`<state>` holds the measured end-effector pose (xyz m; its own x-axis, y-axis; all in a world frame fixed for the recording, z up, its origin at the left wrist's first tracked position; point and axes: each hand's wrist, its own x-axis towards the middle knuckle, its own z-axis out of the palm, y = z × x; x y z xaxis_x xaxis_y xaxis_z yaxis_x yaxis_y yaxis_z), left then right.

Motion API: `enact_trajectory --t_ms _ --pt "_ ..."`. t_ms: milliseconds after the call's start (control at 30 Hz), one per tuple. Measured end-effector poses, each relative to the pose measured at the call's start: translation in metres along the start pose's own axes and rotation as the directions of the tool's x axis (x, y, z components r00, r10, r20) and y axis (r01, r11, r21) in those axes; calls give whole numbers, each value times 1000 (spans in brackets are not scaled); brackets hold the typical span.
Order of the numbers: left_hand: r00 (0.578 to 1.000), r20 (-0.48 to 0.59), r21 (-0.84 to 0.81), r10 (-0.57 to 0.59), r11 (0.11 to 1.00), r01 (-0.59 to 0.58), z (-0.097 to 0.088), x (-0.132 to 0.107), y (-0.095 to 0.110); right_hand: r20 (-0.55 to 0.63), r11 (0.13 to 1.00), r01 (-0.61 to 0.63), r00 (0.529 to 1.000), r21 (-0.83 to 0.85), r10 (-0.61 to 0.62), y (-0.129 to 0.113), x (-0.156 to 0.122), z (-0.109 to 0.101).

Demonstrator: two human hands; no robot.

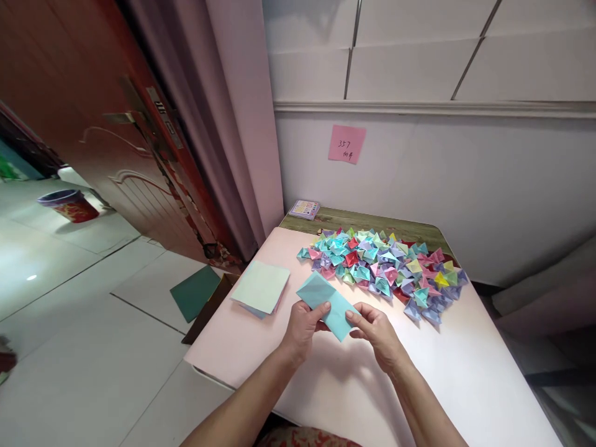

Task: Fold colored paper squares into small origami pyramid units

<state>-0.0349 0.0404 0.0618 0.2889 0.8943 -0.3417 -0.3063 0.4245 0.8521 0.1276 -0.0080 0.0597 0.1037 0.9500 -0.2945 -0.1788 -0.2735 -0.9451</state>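
A light blue sheet of origami paper, folded into a rectangle with creases across it, is held above the table by both hands. My left hand pinches its lower left edge, thumb on top and fingers beneath. At the lower right end, my right hand grips it the same way. Left of the hands lies a stack of square paper sheets, pale green on top. Beyond the hands spreads a heap of small folded paper pieces in blue, pink, purple, yellow, green and red.
The pink-white tabletop has a wooden strip along its back, bearing a small printed pack. A pink note is stuck to the wall. At left stand a brown door, a purple curtain and a bin.
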Motion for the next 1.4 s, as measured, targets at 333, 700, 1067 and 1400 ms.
enact_trajectory --t_ms 333,700,1067,1400 --pt "997 71 127 19 992 -28 1 2 2 13 999 32 999 -12 -32 -7 -1 7" --pt "987 61 -68 -147 986 151 10 -1 5 75 839 442 894 -317 -442 -13 -16 -15" --pt "977 200 35 -78 997 72 28 -21 9 -210 850 365 861 -379 -463 -6 -15 -16" --pt "977 203 180 -71 983 34 27 -21 5 -197 969 196 955 -153 -224 -11 -17 -12"
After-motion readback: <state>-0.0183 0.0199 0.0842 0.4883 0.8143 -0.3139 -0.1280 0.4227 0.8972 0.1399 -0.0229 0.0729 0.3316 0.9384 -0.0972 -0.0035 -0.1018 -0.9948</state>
